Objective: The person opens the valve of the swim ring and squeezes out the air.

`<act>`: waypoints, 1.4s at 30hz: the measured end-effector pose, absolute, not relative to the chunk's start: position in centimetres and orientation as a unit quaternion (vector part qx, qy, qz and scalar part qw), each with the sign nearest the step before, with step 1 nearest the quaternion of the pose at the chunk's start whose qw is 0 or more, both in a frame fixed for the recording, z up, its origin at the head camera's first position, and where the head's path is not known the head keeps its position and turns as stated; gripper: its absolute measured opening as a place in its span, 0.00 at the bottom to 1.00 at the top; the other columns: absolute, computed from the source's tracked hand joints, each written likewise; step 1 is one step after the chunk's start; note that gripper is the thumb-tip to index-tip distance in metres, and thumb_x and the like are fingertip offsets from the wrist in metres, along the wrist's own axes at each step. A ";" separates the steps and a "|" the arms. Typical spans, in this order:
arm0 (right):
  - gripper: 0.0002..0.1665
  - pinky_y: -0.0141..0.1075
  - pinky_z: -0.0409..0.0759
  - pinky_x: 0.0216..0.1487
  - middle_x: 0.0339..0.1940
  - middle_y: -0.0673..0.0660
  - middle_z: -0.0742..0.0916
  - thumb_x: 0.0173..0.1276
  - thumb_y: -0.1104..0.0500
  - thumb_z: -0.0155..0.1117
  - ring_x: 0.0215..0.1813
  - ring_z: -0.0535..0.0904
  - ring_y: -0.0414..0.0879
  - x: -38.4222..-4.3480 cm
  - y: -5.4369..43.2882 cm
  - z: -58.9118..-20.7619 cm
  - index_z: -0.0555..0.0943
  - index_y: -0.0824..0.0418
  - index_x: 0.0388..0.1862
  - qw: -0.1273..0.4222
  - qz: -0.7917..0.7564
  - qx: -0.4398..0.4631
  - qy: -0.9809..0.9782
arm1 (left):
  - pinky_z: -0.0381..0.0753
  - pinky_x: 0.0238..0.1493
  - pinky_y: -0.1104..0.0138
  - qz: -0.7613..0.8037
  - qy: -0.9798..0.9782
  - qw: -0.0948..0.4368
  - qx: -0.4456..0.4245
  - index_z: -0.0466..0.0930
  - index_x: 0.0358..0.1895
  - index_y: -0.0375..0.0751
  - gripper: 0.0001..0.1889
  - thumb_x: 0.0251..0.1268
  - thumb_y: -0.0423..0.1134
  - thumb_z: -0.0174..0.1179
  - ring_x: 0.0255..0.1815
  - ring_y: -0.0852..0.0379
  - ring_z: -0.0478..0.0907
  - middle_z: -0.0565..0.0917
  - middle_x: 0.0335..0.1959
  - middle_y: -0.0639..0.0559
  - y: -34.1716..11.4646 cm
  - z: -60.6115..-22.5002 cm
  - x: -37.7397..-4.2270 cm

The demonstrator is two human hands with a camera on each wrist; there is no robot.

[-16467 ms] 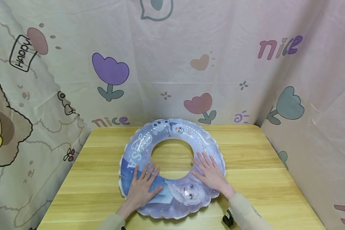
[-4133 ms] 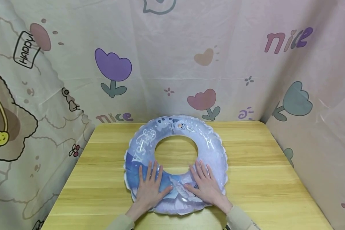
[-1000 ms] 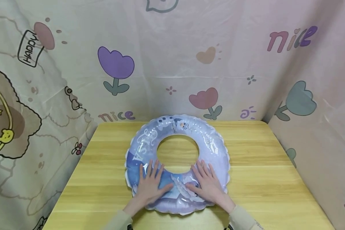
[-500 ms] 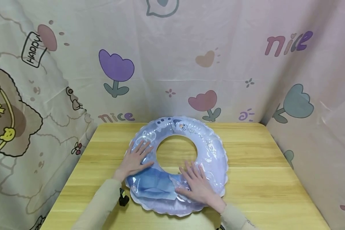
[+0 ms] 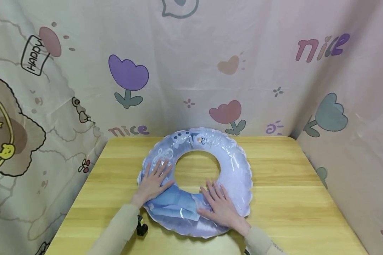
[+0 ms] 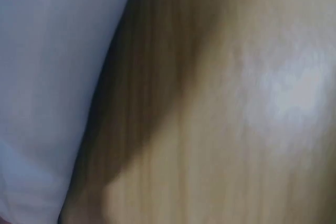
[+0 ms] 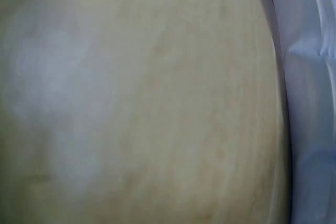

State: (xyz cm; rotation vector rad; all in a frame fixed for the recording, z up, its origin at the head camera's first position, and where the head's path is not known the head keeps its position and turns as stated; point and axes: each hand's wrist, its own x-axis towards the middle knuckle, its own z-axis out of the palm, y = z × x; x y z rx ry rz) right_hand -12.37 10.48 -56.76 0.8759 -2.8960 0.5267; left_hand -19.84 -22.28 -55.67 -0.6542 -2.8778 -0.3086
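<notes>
An inflated swim ring [image 5: 236, 166], blue and lilac with cartoon prints and a scalloped seam, lies flat on the wooden table. My left hand [image 5: 153, 182] rests on its left side with fingers spread, covering part of the white lettering. On the near right part lies my right hand [image 5: 221, 205], palm down and fingers spread over the printed face. In the left wrist view the ring's pale side [image 6: 47, 77] fills the left edge. The right wrist view has its wrinkled edge [image 7: 310, 103] along the right. Neither wrist view includes fingers.
The wooden table [image 5: 274, 198] extends on both sides of the ring. A printed cloth backdrop [image 5: 178, 71] hangs behind the table and along its sides. A small black wrist camera [image 5: 142, 226] sits under the left sleeve.
Since a second ago my left hand has moved up and left along the ring, from its near left part to its left side. My right hand has shifted slightly left and down.
</notes>
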 end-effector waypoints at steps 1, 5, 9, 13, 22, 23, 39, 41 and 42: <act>0.51 0.60 0.45 0.80 0.83 0.63 0.59 0.70 0.26 0.50 0.84 0.50 0.62 -12.3 10.5 -56.8 0.58 0.54 0.82 0.032 0.169 0.285 -0.943 | 0.35 0.80 0.35 -0.102 -0.967 0.086 -0.216 0.55 0.81 0.52 0.40 0.72 0.64 0.50 0.85 0.39 0.45 0.51 0.84 0.48 -22.3 -55.8 -19.7; 0.51 0.59 0.45 0.81 0.84 0.62 0.59 0.69 0.26 0.51 0.85 0.50 0.61 -12.2 10.5 -57.1 0.58 0.52 0.82 0.033 0.168 0.281 -0.944 | 0.36 0.80 0.35 -0.109 -0.967 0.092 -0.212 0.56 0.81 0.51 0.39 0.72 0.64 0.50 0.85 0.39 0.45 0.52 0.84 0.47 -22.1 -56.2 -19.5; 0.51 0.58 0.45 0.80 0.83 0.62 0.60 0.69 0.25 0.51 0.84 0.52 0.61 -12.1 10.5 -57.2 0.59 0.52 0.81 0.041 0.169 0.278 -0.945 | 0.35 0.80 0.35 -0.111 -0.967 0.091 -0.210 0.55 0.81 0.51 0.39 0.72 0.64 0.50 0.85 0.39 0.45 0.52 0.84 0.47 -22.0 -56.2 -19.5; 0.51 0.58 0.44 0.81 0.84 0.62 0.59 0.69 0.25 0.49 0.85 0.50 0.61 -12.2 10.4 -57.2 0.58 0.51 0.82 0.034 0.171 0.276 -0.945 | 0.33 0.80 0.36 -0.105 -0.970 0.080 -0.202 0.54 0.81 0.52 0.39 0.72 0.63 0.50 0.85 0.40 0.43 0.50 0.85 0.48 -22.0 -56.0 -19.4; 0.51 0.56 0.43 0.82 0.84 0.62 0.58 0.69 0.26 0.51 0.85 0.48 0.60 -12.2 10.4 -56.7 0.57 0.51 0.82 0.018 0.169 0.274 -0.947 | 0.34 0.80 0.35 -0.103 -0.970 0.084 -0.205 0.55 0.81 0.51 0.39 0.72 0.64 0.50 0.85 0.39 0.45 0.51 0.84 0.48 -22.0 -55.8 -19.4; 0.51 0.56 0.42 0.82 0.84 0.62 0.58 0.69 0.27 0.52 0.85 0.48 0.60 -12.2 10.4 -56.7 0.57 0.51 0.82 0.016 0.170 0.274 -0.947 | 0.35 0.80 0.35 -0.103 -0.969 0.086 -0.206 0.55 0.81 0.51 0.39 0.72 0.64 0.50 0.85 0.39 0.45 0.51 0.84 0.48 -22.0 -55.9 -19.4; 0.51 0.56 0.41 0.82 0.84 0.61 0.57 0.70 0.27 0.51 0.85 0.47 0.59 -12.4 10.5 -56.6 0.56 0.52 0.82 -0.002 0.173 0.274 -0.946 | 0.32 0.81 0.38 -0.099 -0.972 0.075 -0.199 0.52 0.81 0.54 0.39 0.72 0.63 0.50 0.86 0.42 0.42 0.48 0.85 0.50 -22.1 -55.9 -19.6; 0.50 0.56 0.41 0.82 0.84 0.61 0.57 0.70 0.27 0.51 0.85 0.47 0.59 -12.4 10.5 -56.7 0.56 0.52 0.82 -0.002 0.173 0.275 -0.946 | 0.32 0.81 0.37 -0.110 -0.970 0.083 -0.202 0.54 0.81 0.53 0.39 0.73 0.64 0.49 0.85 0.41 0.43 0.50 0.85 0.49 -22.0 -56.2 -19.6; 0.50 0.56 0.41 0.82 0.84 0.61 0.57 0.70 0.27 0.51 0.85 0.47 0.59 -12.4 10.6 -56.8 0.56 0.52 0.82 -0.002 0.172 0.275 -0.946 | 0.33 0.81 0.37 -0.117 -0.968 0.088 -0.204 0.55 0.81 0.52 0.39 0.73 0.64 0.49 0.85 0.40 0.44 0.51 0.84 0.48 -22.0 -56.3 -19.7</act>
